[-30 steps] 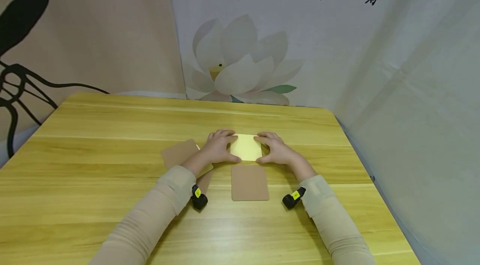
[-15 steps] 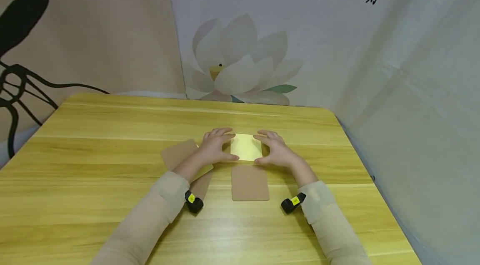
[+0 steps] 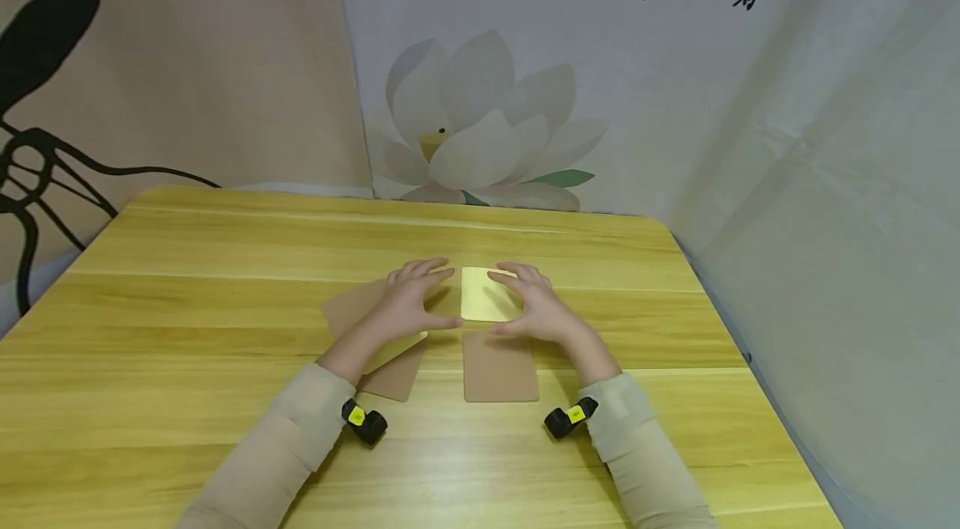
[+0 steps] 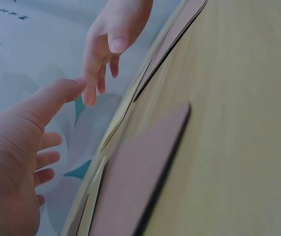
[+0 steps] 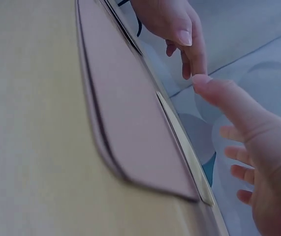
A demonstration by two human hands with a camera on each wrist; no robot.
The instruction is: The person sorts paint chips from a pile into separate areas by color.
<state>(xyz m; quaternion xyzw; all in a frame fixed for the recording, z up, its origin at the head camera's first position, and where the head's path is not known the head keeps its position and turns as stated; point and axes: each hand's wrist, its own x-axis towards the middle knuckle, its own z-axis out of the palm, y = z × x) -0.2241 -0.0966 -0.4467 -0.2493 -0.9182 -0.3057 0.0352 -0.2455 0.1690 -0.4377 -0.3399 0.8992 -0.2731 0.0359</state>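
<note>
My left hand (image 3: 412, 300), fingers spread, holds nothing and hovers over the left group of square cards. Beneath it a brown square card (image 3: 348, 312), the edge of a pale yellow one and another brown one (image 3: 397, 375) overlap at an angle, partly hidden by the hand. My right hand (image 3: 536, 304), also spread and holding nothing, is over the right side of a shiny yellow square card (image 3: 477, 300) at the middle. Just nearer than that card lies a brown square card (image 3: 500, 369) with rounded corners. Both wrist views show the fingers apart from the cards.
The cards lie on a wooden table (image 3: 225, 396). Behind it hangs a white cloth (image 3: 675, 96) with a printed lotus and black characters. A black chair-like metal frame (image 3: 33, 137) stands at the left, and each sleeve carries a small black camera.
My left hand has moved left and toward me, away from the yellow card's edge. My right hand has shifted left, now overlapping that card. The cards have stayed put.
</note>
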